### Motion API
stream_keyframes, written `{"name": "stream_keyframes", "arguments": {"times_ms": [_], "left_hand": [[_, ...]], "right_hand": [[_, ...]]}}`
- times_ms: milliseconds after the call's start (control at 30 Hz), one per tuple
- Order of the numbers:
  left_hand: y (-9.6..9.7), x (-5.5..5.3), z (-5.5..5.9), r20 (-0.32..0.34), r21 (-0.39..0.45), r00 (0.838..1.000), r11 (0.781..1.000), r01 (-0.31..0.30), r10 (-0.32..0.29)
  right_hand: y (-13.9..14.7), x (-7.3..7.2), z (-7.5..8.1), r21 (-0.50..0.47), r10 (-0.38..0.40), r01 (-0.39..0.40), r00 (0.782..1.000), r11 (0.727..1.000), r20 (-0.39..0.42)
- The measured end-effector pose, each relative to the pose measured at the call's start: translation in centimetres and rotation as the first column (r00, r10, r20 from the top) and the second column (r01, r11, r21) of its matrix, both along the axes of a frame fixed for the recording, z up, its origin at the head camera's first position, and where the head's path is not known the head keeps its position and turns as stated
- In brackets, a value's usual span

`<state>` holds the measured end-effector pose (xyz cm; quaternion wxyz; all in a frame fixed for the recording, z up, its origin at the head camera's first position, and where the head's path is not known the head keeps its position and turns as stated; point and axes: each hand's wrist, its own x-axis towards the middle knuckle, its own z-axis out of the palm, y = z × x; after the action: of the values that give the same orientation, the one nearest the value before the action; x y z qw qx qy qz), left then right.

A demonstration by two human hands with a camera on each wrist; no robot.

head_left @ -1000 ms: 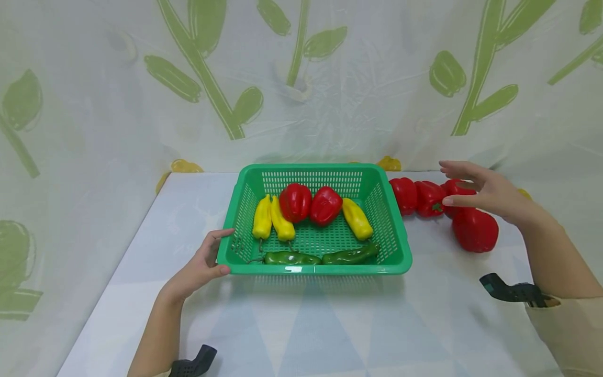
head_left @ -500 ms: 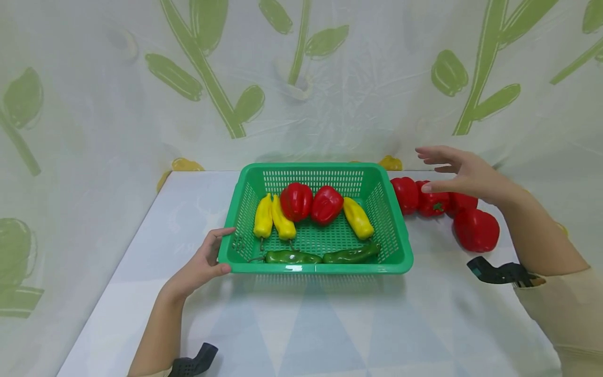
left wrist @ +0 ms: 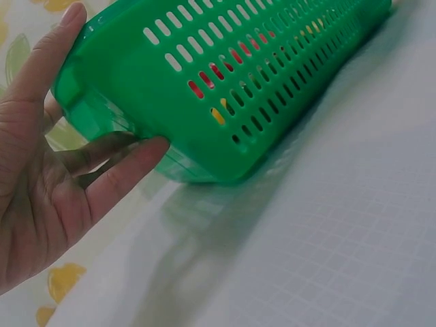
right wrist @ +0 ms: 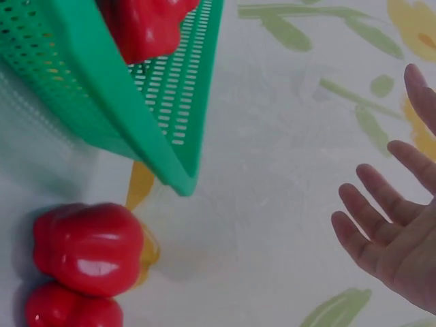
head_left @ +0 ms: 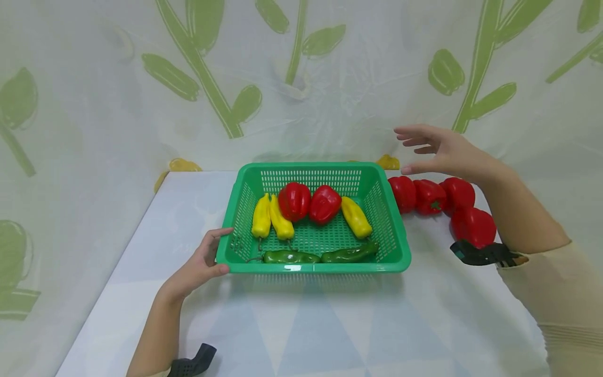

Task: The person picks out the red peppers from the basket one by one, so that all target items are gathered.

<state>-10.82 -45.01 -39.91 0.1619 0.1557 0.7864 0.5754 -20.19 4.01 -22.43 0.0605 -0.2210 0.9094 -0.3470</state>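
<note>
A green plastic basket (head_left: pixel 314 268) sits mid-table. Inside are two red bell peppers (head_left: pixel 294 202), several yellow peppers (head_left: pixel 356 218) and two long green peppers (head_left: pixel 349 255) along the front wall. My left hand (head_left: pixel 200 265) holds the basket's front left corner; the left wrist view shows its thumb (left wrist: pixel 51 51) at the rim and fingers (left wrist: pixel 129 174) against the outer wall. In the head view my right hand (head_left: pixel 447 152) appears beyond the basket's back right corner, fingers spread and holding nothing. The right wrist view shows its palm (right wrist: pixel 402 252) away from the basket.
Several red bell peppers (head_left: pixel 430 197) stand on the table right of the basket, the closest at its right wall. A patterned curtain (head_left: pixel 358 104) hangs behind the table (head_left: pixel 301 324). The right forearm (head_left: pixel 527 209) extends over the table's right side.
My right hand has moved left and away from me, from over the red bell peppers to beyond the basket's back right corner. The left hand and basket have stayed put.
</note>
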Motion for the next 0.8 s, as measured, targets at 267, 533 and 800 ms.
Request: {"name": "stream_keyframes", "arguments": {"times_ms": [267,533,800], "left_hand": [[-0.1,-0.1,-0.1,-0.01,0.028,1.0,0.999,0.02,-0.02],[-0.2,-0.1,-0.4,-0.018,0.07,0.999,0.997,0.03,-0.029],[0.0,-0.2,-0.5,-0.037,0.086,0.998,0.995,0.044,-0.041]], "right_hand": [[-1.7,-1.2,-0.2,-0.049,0.032,-0.032,0.999,0.998,0.005],[-4.1,-2.7,-1.2,-0.13,0.098,-0.097,0.995,0.987,0.003],[-6.2,-3.6,-2.4,-0.185,0.1,-0.09,0.994,0.979,0.046]]}}
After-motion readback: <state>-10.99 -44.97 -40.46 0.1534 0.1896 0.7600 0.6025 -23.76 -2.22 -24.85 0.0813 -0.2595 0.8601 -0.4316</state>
